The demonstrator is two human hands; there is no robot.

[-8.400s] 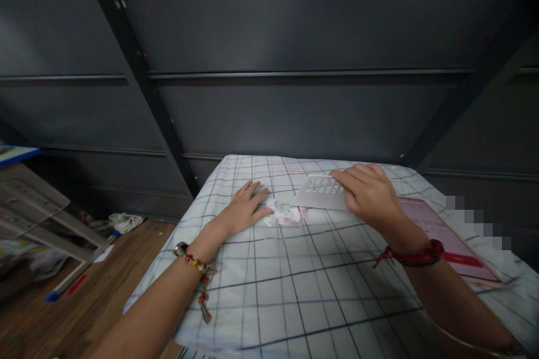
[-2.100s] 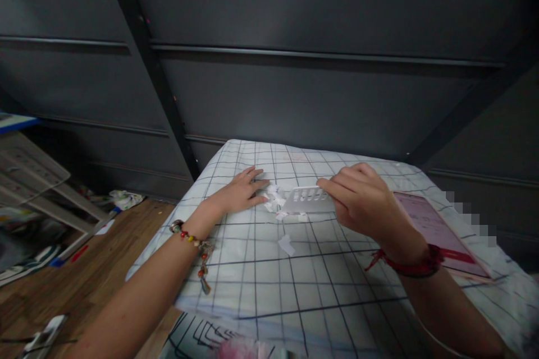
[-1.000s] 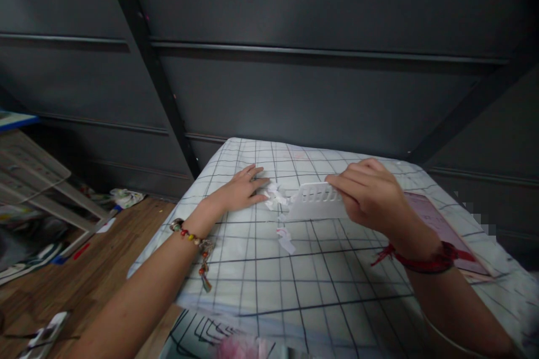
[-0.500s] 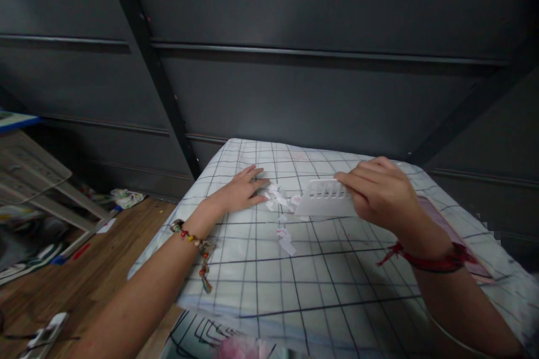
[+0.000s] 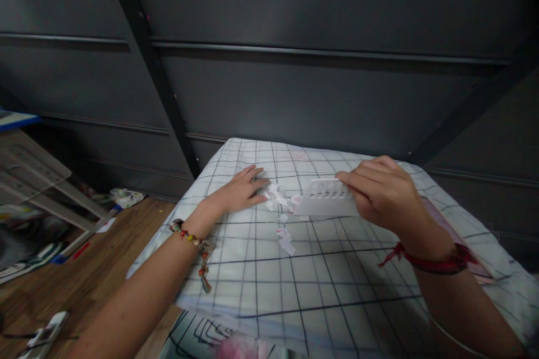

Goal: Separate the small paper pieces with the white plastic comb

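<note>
1. Left hand (image 5: 239, 192): palm down on the checked cloth (image 5: 337, 275), fingers open and spread, gripping nothing. Thumb and forefinger at the near edge of the scrap pile; whether they touch it, cannot tell.
2. Right hand (image 5: 379, 193): fingers closed on a white slotted plate (image 5: 324, 202), pinched along its upper edge at the right end. Plate tilted, slots uppermost, lower edge at the cloth.
3. White paper scraps (image 5: 275, 196): heaped between left hand and plate, some right against the plate's left end. A few stray pieces (image 5: 287, 244) trail toward the wearer.
4. Pink-edged tablet (image 5: 447, 224) on the cloth beyond the right wrist, partly hidden by it.
5. Beaded bracelet (image 5: 191, 238) on left wrist; red cord (image 5: 446, 262) on right.
6. Dark panelled wall (image 5: 295, 95) behind.
</note>
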